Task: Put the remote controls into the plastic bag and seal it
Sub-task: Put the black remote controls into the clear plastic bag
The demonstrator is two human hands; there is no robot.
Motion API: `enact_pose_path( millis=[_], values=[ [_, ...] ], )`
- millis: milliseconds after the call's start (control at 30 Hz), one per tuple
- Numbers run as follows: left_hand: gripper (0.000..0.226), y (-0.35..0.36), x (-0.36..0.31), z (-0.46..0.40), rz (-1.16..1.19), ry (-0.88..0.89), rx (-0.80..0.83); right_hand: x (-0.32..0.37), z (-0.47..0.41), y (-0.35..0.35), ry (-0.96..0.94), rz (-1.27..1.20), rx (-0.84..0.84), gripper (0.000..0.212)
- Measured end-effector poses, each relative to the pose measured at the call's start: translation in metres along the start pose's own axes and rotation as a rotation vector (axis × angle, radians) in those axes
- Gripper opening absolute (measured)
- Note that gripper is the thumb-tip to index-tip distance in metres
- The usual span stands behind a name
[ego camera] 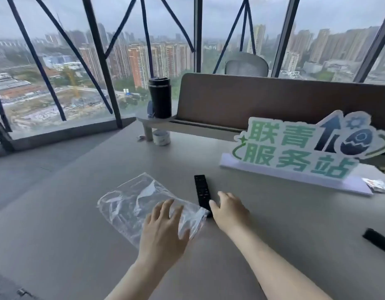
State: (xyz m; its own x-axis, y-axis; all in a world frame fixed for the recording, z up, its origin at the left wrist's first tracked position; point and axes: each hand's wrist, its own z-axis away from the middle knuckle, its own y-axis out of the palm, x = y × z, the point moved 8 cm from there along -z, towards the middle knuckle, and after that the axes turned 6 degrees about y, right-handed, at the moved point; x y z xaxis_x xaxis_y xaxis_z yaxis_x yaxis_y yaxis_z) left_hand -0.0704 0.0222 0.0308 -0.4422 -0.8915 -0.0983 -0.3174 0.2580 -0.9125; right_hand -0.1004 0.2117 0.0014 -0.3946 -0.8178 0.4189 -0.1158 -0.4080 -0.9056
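Note:
A clear plastic bag (133,204) lies flat and crumpled on the grey table (79,256). My left hand (163,230) rests on the bag's near right corner with fingers spread. A black remote control (202,191) lies just right of the bag, pointing away from me. My right hand (229,210) sits at the remote's near end, fingers apart, touching or nearly touching it; that end is hidden by the hand. A second black remote (378,240) lies at the far right edge of the view, partly cut off.
A white and green sign (295,152) stands behind the remote. A black tumbler (160,97) sits on a small shelf at the back, with a white roll (161,137) below it. A brown divider panel (263,98) and a small wrapper (376,185) are at right.

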Motion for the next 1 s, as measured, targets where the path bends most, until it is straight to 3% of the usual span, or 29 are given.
enact_pose_path(
  millis=[133,400,600,733,900,1000],
  values=[
    [0.006,0.010,0.012,0.014,-0.030,0.024,0.026,0.003,-0.005,0.015,0.114,-0.005,-0.016,0.048],
    [0.021,0.000,0.028,0.048,0.106,-0.042,0.027,-0.008,0.032,0.020,0.184,-0.110,0.143,0.025],
    [0.029,-0.021,-0.003,0.043,0.294,-0.034,-0.099,-0.065,0.102,-0.062,0.166,-0.731,0.112,0.021],
    [0.030,-0.029,-0.044,0.030,0.388,-0.030,-0.115,-0.102,0.158,-0.093,0.223,-0.803,0.197,0.018],
    [0.031,-0.032,-0.092,0.024,0.471,0.012,-0.069,-0.104,0.168,-0.064,0.230,-0.757,0.290,0.032],
    [0.031,-0.027,-0.108,0.029,0.501,0.009,-0.047,-0.083,0.166,-0.029,0.178,-0.888,0.365,0.033]
  ],
)
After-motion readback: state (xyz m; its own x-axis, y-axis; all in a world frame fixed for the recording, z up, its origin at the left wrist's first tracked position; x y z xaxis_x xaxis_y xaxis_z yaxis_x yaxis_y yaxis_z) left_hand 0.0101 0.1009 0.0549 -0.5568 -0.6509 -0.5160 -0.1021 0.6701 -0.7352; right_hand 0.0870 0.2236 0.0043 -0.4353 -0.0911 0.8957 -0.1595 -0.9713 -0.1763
